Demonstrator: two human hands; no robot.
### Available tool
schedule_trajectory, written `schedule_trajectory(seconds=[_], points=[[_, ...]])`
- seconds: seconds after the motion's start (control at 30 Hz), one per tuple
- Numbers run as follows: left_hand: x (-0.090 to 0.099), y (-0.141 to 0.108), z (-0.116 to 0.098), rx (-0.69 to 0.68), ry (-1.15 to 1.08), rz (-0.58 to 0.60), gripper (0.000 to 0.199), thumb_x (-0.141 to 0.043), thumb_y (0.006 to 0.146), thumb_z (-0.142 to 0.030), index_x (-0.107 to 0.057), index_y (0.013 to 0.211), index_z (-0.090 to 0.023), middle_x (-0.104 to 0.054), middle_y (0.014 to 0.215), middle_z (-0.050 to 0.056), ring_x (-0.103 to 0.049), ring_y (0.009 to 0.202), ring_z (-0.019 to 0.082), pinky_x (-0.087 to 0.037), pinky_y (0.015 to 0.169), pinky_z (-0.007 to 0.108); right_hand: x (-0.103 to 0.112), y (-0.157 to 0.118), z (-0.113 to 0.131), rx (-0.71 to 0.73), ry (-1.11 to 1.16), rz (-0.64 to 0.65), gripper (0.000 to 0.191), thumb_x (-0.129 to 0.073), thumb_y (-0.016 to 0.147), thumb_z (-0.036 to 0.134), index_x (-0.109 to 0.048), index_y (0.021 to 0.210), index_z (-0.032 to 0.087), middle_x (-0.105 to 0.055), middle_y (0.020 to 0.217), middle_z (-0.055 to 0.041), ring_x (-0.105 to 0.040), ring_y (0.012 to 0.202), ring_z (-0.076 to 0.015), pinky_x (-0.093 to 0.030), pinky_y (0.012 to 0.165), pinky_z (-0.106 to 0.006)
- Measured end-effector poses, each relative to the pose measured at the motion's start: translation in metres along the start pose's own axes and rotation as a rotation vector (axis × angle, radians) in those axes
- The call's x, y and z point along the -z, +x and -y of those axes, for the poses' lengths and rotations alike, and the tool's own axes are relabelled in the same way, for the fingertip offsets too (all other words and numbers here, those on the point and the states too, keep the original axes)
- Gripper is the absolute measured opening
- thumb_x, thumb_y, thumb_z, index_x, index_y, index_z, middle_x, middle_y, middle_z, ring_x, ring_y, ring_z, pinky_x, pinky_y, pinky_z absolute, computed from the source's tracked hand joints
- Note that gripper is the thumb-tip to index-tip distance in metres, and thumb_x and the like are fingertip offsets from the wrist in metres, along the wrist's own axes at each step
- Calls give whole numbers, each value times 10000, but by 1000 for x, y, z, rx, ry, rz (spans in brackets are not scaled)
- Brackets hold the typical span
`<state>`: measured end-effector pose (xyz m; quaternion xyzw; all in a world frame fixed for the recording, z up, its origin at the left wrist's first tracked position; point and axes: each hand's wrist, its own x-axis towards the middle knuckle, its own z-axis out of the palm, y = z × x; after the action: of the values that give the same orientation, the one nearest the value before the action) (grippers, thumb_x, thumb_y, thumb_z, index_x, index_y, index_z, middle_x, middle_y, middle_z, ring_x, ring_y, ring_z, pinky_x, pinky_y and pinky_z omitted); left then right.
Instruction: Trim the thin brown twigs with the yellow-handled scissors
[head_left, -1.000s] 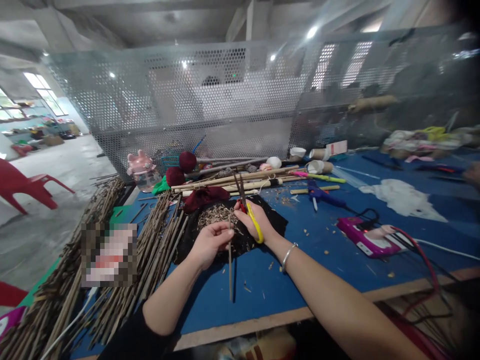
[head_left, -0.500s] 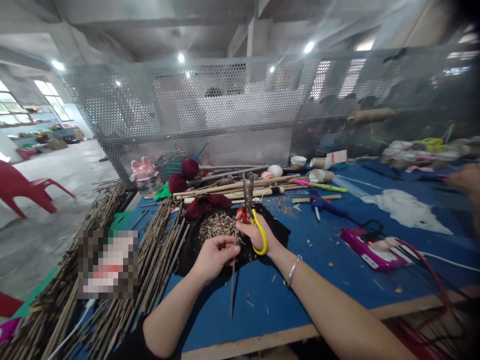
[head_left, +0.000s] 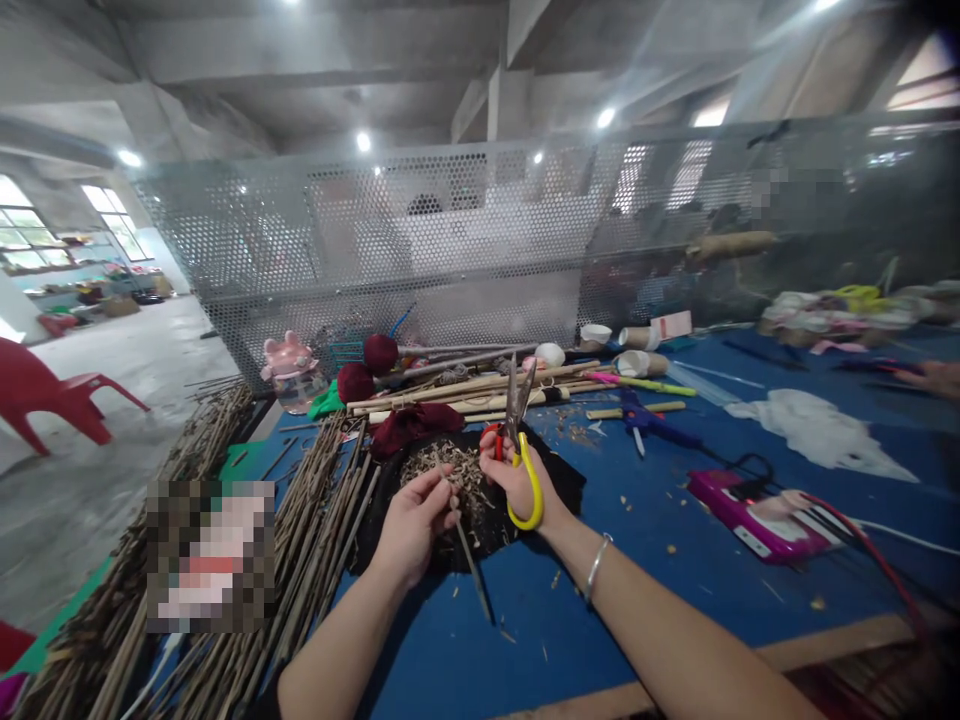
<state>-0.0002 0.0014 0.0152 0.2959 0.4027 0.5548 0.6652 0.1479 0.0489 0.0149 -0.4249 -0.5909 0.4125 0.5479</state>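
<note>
Working over a blue table (head_left: 675, 640), wooden front edge close to the body, bare blue room to the right of the forearm. Hemmed in on the left by a heap of thin brown sticks (head_left: 247, 560), rough and straight, spilling to the table's left edge. Closed off at the back by a grey metal screen (head_left: 375, 250) punched with round holes.

Left hand (head_left: 411, 522) clenched around a thin dark stick (head_left: 471, 568), pinched near its upper end, tilted, lower tip reaching toward the body above the blue top. Right hand (head_left: 516, 470) grasping scissors (head_left: 520, 432), fingers through red and yellow plastic loops, metal blades slightly parted and pointing up, just beside the stick's top.

Beneath both hands a black cloth (head_left: 555, 478), soft and crumpled, carrying a mound of pale wood chips (head_left: 450, 465). Farther back, long pale rods (head_left: 480, 385) lying crosswise. At right, a glossy pink device (head_left: 750, 505) with red and black cables.

No legible writing anywhere.
</note>
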Motion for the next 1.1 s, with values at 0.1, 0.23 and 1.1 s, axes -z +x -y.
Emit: schedule_trajectory(seconds=[0.1, 0.23, 1.1], points=[[-1, -1, -3, 4, -11, 9, 452, -776, 579, -310, -623, 965, -132, -585, 686, 0, -538, 566, 50, -464, 521, 156, 3, 2, 4, 7, -1, -33, 191, -565, 660, 279, -510, 810, 173, -505, 667, 6, -471, 552, -118, -407, 536, -265], [0, -1, -5, -44, 15, -69, 459, -744, 609, -363, -586, 984, -152, -559, 659, -28, -528, 528, 45, -431, 454, 136, 11, 9, 7, -12, 57, -95, 223, -565, 642, 291, -487, 816, 176, -472, 627, 28, -438, 502, -103, -387, 506, -259], [-3, -8, 3, 46, 336, -2, 351, -647, 661, -473, -490, 671, -159, -271, 422, -106, -185, 346, 15, -110, 354, 162, 3, 0, 0, 30, -202, 177, 251, -565, 726, 399, -488, 828, 183, -513, 706, 8, -494, 640, -133, -429, 625, -260]])
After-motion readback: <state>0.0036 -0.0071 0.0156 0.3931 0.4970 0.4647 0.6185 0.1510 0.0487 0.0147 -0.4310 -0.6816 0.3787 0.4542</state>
